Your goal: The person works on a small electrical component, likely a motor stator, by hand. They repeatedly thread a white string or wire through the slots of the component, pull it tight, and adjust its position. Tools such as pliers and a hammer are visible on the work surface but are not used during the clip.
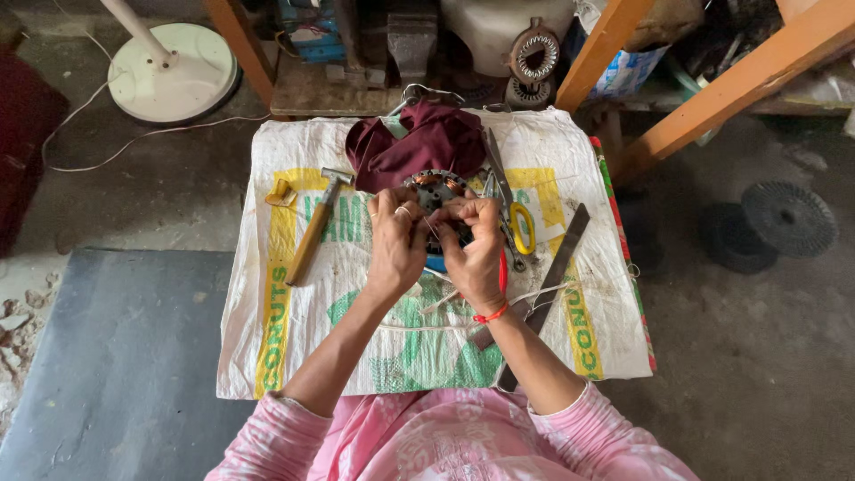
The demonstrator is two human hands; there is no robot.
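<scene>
We hold our two hands close together over the middle of the woven sack (294, 356), fingertips meeting just in front of a round motor stator (434, 187) with coppery windings. The stator lies directly ahead of our fingers, touching or almost touching them, and part of its ring is hidden behind our knuckles. As it is round, it has no long axis to speak of; what matters is that it sits between both hands, about equally near to each.

Our left hand (396, 239) has its thumb and forefinger pressed together, pinching what looks like a thin pale strand or wire; it is too fine to be sure. Our right hand (474, 249) curls its fingers inward toward the same spot, tips closed on the strand, with a red thread (491, 313) round the wrist.

Just beyond the stator lies a crumpled maroon cloth (419, 142), soft and folded. To our left a hammer (312, 233) with a wooden handle lies lengthwise, its steel head away from us. To our right, yellow-handled scissors (519, 223) lie beside the right hand, and a long flat metal file (557, 263) runs diagonally, near the forearm. The sack is white plastic weave with yellow and green print, spread on a rough grey concrete floor (757, 356). A white round fan base (174, 76) stands well apart, far left.
</scene>
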